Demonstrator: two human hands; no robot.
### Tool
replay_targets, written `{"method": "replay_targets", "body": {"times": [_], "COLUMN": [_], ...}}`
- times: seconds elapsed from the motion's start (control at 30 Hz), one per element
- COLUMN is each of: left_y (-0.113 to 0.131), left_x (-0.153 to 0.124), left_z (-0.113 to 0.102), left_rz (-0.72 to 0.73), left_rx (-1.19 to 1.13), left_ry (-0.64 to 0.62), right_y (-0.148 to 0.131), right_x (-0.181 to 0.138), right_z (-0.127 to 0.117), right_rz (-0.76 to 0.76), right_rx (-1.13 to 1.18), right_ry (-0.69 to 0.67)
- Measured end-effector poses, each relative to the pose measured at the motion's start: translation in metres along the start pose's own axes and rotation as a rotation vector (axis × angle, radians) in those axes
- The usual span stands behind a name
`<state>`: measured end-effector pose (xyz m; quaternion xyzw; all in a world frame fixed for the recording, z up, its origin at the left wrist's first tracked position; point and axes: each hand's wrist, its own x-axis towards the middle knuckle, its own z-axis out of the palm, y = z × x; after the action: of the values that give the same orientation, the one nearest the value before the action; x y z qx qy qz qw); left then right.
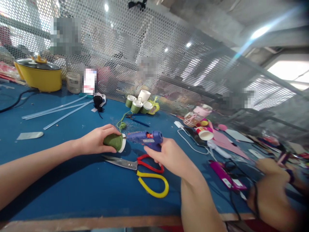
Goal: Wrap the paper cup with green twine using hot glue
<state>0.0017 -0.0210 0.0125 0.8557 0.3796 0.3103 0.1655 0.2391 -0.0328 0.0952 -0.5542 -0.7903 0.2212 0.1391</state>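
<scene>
My left hand (98,140) is closed around a small white cup (122,143) wrapped in green yarn, tipped on its side with its white end facing right. A strand runs from it to a little ball of green yarn (122,126) on the table. In my right hand (170,154) is a blue hot glue gun (146,138), its nozzle pointing left, at or very near the cup's rim. Whether the tip touches is hard to tell. Below both hands lie large scissors (126,163) with one red and one yellow handle, blades pointing left.
Several yarn-wrapped cups (136,106) stand at the back by the mesh screen. Clear glue sticks (67,112), black yarn (98,101) and a yellow pot (40,77) are leftward. Rightward lie a phone (196,137), a purple power strip (225,177) and another person's blurred arm (270,193).
</scene>
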Motion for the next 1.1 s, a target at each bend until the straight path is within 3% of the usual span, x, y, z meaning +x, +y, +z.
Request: {"method": "replay_targets", "body": {"times": [0.47, 0.67, 1.1], "left_y": [-0.002, 0.0, 0.002], "left_x": [0.0, -0.001, 0.0], "left_z": [0.001, 0.001, 0.001], "left_rz": [-0.055, -0.004, 0.045], "left_rx": [-0.014, 0.008, 0.052], "left_ry": [0.021, 0.007, -0.011], "right_y": [-0.001, -0.001, 0.004], "right_x": [-0.004, 0.001, 0.014], "right_z": [-0.002, 0.001, 0.01], "right_rz": [-0.041, 0.042, 0.048], "right_rx": [-0.026, 0.041, 0.096], "right_ry": [-0.031, 0.012, 0.017]}}
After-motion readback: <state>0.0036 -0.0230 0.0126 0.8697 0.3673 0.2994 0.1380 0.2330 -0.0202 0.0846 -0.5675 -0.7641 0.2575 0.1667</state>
